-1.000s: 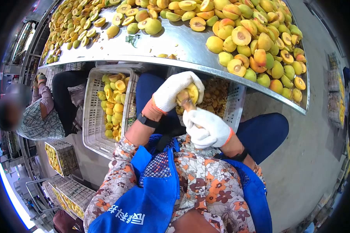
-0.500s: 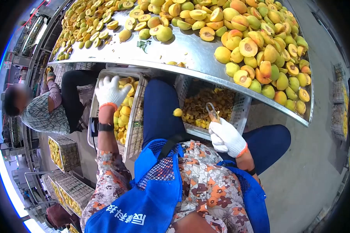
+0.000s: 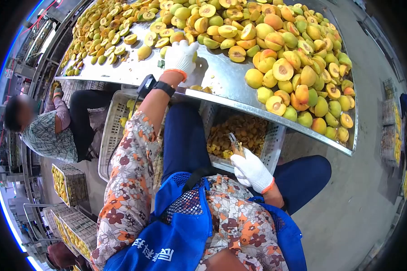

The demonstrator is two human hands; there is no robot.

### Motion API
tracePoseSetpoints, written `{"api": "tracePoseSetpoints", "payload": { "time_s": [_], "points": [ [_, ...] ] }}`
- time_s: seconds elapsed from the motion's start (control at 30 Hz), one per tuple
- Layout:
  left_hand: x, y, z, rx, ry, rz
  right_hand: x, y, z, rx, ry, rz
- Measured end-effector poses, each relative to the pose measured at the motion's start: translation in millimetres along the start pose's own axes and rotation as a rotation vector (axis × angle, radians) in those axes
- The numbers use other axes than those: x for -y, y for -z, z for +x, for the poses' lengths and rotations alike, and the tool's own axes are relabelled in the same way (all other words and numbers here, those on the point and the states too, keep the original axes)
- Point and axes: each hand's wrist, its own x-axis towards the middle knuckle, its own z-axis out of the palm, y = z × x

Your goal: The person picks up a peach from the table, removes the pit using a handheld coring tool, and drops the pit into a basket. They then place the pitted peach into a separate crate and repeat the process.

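Note:
On the metal table, my gloved left hand (image 3: 181, 58) is curled over a yellow-green peach (image 3: 195, 57), mostly hidden by the glove. Whole and halved peaches (image 3: 298, 67) are heaped around it, some halves showing brown centres. In front of my lap, my gloved right hand (image 3: 253, 171) is closed round the handle of a pitting tool (image 3: 234, 143) with a looped metal tip. Its tip is over a crate (image 3: 276, 142) holding brown pits and scraps (image 3: 246, 131). At my left, under my forearm, a pale crate (image 3: 105, 156) with yellow peach pieces is partly hidden.
The metal table's raised front edge (image 3: 253, 108) runs across above my knees. A person (image 3: 54, 131) sits at the left, beside more crates of yellow fruit (image 3: 70, 185). Stacked crates (image 3: 389, 131) stand on the floor at far right.
My left hand has moved from over the left crate up onto the table, over a peach. The yellow piece in mid-air near my thigh has gone from view. My right hand still holds the tool.

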Motion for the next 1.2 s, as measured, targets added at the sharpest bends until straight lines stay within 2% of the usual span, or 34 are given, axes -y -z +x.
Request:
{"api": "tracePoseSetpoints", "payload": {
  "time_s": [0.03, 0.07, 0.1, 0.13, 0.17, 0.2, 0.23, 0.3, 0.33, 0.37, 0.5, 0.53, 0.57, 0.63, 0.8, 0.87, 0.93, 1.0, 1.07, 1.17, 1.2],
  "points": [
    [0.2, -5.2, -5.4, 0.003, -0.006, -0.003, -0.9, 2.0, -1.4, -0.024, 0.003, -0.021],
    [4.3, -14.0, -11.5, -0.133, 0.057, -0.41, 1.5, 2.1, -3.0, -0.031, 0.004, -0.014],
    [-5.0, 1.7, -20.3, -0.263, 0.121, -0.816, 6.3, 0.1, -4.5, -0.057, 0.065, 0.017],
    [-11.1, 17.7, -39.5, -0.235, 0.074, -1.106, 7.8, -1.3, -4.6, -0.083, 0.121, 0.051],
    [-22.6, 43.2, -63.3, -0.074, 0.167, -1.503, 4.7, 4.8, 0.2, -0.085, 0.188, 0.028],
    [-32.7, 52.2, -81.8, 0.083, 0.135, -1.825, 10.9, 1.5, 5.9, -0.179, 0.342, -0.231],
    [-63.0, 58.8, -116.8, 0.274, 0.197, -2.332, 16.5, -4.3, 8.1, -0.284, 0.48, -0.491],
    [-87.1, 66.9, -139.7, 0.419, 0.229, -2.433, 36.0, -22.2, 2.3, -0.4, 0.507, -0.607],
    [-100.2, 70.1, -148.4, 0.407, 0.322, -2.465, 31.8, -22.4, 8.7, -0.434, 0.604, -0.658],
    [-112.2, 72.8, -154.3, 0.394, 0.413, -2.492, 28.3, -21.6, 12.3, -0.448, 0.597, -0.658],
    [-134.4, 74.0, -164.8, 0.366, 0.43, -2.425, 20.4, -22.6, 12.9, -0.545, 0.496, -0.744],
    [-132.7, 63.7, -167.2, 0.395, 0.344, -2.393, 17.7, -22.1, 12.9, -0.562, 0.485, -0.78],
    [-134.3, 64.7, -168.2, 0.402, 0.343, -2.393, 16.1, -22.0, 12.9, -0.579, 0.476, -0.815],
    [-139.1, 70.3, -171.9, 0.426, 0.254, -2.523, 14.6, -24.0, 10.8, -0.593, 0.486, -0.815],
    [-150.9, 80.9, -177.1, 0.287, 0.267, -2.47, 11.0, -31.1, 10.8, -0.653, 0.525, -0.852],
    [-152.4, 79.5, -179.2, 0.271, 0.245, -2.457, 9.8, -32.8, 10.3, -0.689, 0.618, -0.865],
    [-152.0, 75.1, -178.8, 0.185, 0.239, -2.293, 8.9, -31.7, 10.7, -0.681, 0.657, -0.857],
    [-147.6, 71.1, -178.5, 0.217, 0.214, -2.25, 7.4, -31.8, 10.7, -0.667, 0.698, -0.848],
    [-147.3, 70.5, -175.2, 0.248, 0.187, -2.207, 7.4, -31.1, 9.7, -0.629, 0.614, -0.856],
    [-147.7, 70.1, -171.7, 0.241, 0.301, -2.091, 5.4, -22.5, 10.6, -0.529, 0.634, -0.77],
    [-145.1, 66.9, -171.2, 0.255, 0.234, -2.048, 5.3, -20.9, 9.5, -0.528, 0.635, -0.77]
  ]
}}
